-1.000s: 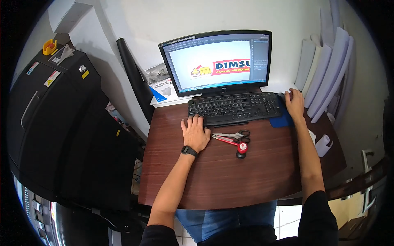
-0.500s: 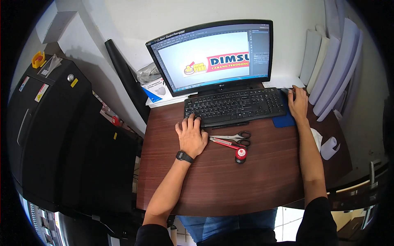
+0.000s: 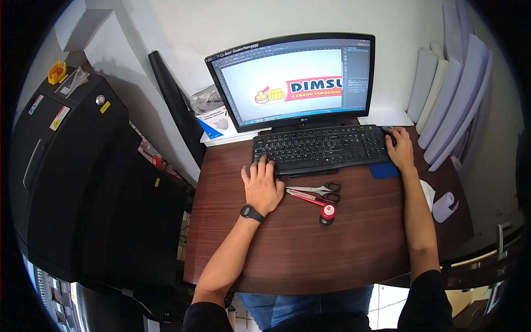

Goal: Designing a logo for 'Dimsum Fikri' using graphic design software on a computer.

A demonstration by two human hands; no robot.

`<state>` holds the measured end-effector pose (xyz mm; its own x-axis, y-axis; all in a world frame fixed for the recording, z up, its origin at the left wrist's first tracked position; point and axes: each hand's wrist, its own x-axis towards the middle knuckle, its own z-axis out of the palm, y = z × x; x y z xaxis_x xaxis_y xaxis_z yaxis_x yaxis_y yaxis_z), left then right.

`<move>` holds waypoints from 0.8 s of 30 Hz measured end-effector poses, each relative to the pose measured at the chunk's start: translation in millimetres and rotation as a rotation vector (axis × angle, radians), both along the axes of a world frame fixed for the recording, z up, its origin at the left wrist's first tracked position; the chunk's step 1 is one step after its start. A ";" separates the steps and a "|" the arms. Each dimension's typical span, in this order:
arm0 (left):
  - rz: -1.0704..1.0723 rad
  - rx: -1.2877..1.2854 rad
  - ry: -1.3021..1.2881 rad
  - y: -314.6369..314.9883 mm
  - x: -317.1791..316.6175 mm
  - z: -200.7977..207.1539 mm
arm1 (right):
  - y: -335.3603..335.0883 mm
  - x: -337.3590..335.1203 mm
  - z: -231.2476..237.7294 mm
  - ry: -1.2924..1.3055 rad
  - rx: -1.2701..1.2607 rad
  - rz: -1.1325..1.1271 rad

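My left hand (image 3: 262, 188) lies with its fingers spread, fingertips on the lower left keys of a black keyboard (image 3: 315, 148). A black digital watch (image 3: 252, 213) is on that wrist. To the keyboard's right, my right hand (image 3: 402, 149) is curved over a dark computer mouse (image 3: 392, 137), mostly hidden beneath it. Part of a blue mouse pad (image 3: 384, 170) shows below the mouse. Beside my left thumb lie scissors (image 3: 331, 191) with black handles, a red cutter (image 3: 305, 196) and a small red-and-black round object (image 3: 327, 212).
A monitor (image 3: 293, 83) behind the keyboard displays a colourful banner design. Tall paper rolls (image 3: 448, 94) lean at the right, near a small white roll (image 3: 444, 207) on the brown desk (image 3: 321, 254). A large black machine (image 3: 83, 182) stands left, beside a black tube (image 3: 177, 105).
My right hand has come slightly nearer and left with the mouse. My left hand keeps its place at the keyboard. The whole view has shifted a little.
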<state>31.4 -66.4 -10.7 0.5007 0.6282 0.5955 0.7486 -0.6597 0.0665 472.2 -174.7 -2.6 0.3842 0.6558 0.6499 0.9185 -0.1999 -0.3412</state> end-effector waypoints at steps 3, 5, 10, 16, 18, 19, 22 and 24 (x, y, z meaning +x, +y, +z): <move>-0.013 -0.078 -0.020 0.7 -1.8 1.0 | 3.6 7.5 -5.3 -0.003 0.038 0.052; -0.016 -0.090 0.034 0.7 -3.6 4.6 | 5.0 5.1 -4.5 0.011 0.032 0.059; -0.039 -0.116 0.019 -0.6 -3.1 2.0 | 5.0 10.8 -10.4 -0.011 0.045 0.088; -0.047 -0.060 -0.071 0.8 -4.9 -1.4 | 5.1 7.2 -8.0 0.007 -0.031 0.041; -0.047 -0.075 -0.079 1.5 -5.7 -4.4 | 3.7 4.9 -5.1 0.009 -0.050 0.039; -0.053 -0.094 -0.082 1.4 -5.8 -4.4 | 3.9 4.5 -4.2 0.018 -0.067 0.029; -0.057 -0.121 -0.084 1.1 -5.6 -4.5 | 4.1 5.2 -5.7 0.012 -0.061 0.048; -0.059 -0.131 -0.083 1.4 -4.8 -4.6 | 4.2 5.1 -3.5 0.020 -0.070 0.045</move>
